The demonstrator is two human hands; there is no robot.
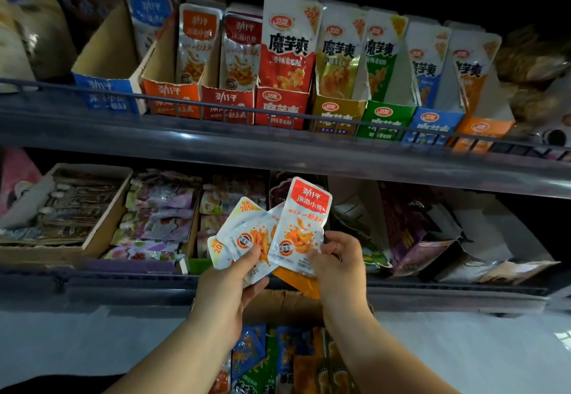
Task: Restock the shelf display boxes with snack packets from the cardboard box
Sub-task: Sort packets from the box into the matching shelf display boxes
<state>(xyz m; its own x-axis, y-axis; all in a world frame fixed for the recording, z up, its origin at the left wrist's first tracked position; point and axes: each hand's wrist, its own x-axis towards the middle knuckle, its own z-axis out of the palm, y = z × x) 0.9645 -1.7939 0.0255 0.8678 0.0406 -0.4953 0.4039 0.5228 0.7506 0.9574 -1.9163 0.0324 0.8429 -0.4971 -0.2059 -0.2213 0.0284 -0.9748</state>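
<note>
i am watching through the head camera as both hands are working in front of the lower shelf. the left hand (228, 279) is gripping a fanned bunch of white foil snack packets with orange fish pictures (247, 233), its thumb pressing on their front near the lower edge. the right hand (338, 257) is pinching the lower right corner of a white snack packet with a red top panel (301, 223), which is standing upright and overlapping the front of the fan. an orange packet (298, 282) is poking out below, between the two hands; i cannot tell which fingers are holding it. under the forearms the open brown cardboard box (278, 302) is sitting low in view, carrying a jumble of blue, green and orange packets (278, 359). on the upper shelf, behind a dark wire rail (191, 102), cardboard display boxes are standing side by side. the red display box with white lettering (227, 104) is holding upright packets with a matching red top. the orange display box (173, 96) is standing just to its left, and the blue display box (108, 95) beyond that is showing blue-topped packets at its back. to the right a run of taller display boxes in red, yellow, green, blue and orange (336, 115) is lining up. on the lower shelf a shallow brown cardboard tray (102, 223) is lying beside a stack of purple packets (154, 223).
</note>
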